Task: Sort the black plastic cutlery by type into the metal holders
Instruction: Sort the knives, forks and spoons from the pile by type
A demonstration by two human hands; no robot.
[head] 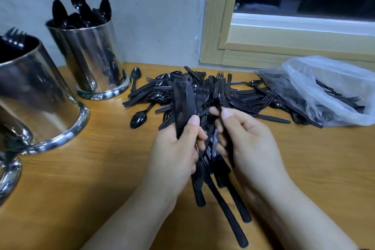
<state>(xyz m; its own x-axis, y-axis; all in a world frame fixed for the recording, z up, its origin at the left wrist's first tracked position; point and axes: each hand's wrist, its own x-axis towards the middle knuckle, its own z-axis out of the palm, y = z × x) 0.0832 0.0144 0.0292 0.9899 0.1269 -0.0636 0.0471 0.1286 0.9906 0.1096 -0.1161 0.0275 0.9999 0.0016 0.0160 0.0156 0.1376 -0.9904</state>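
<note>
While the left hand [174, 148] keeps a closed grip round a bundle of knives [183, 103], blades up, the right hand [245, 138] pinches a fork [220, 97] by its neck, tines up. Behind both lies the cutlery pile [203, 91] on the wooden bench [101, 168] (more sits in a plastic bag [328, 91] at right). At left stand a spoon holder [91, 57] and a fork holder [34, 91].

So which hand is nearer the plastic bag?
Right. The right hand is nearer the plastic bag, which lies to its right; the left hand is farther, beyond the right hand.
</note>
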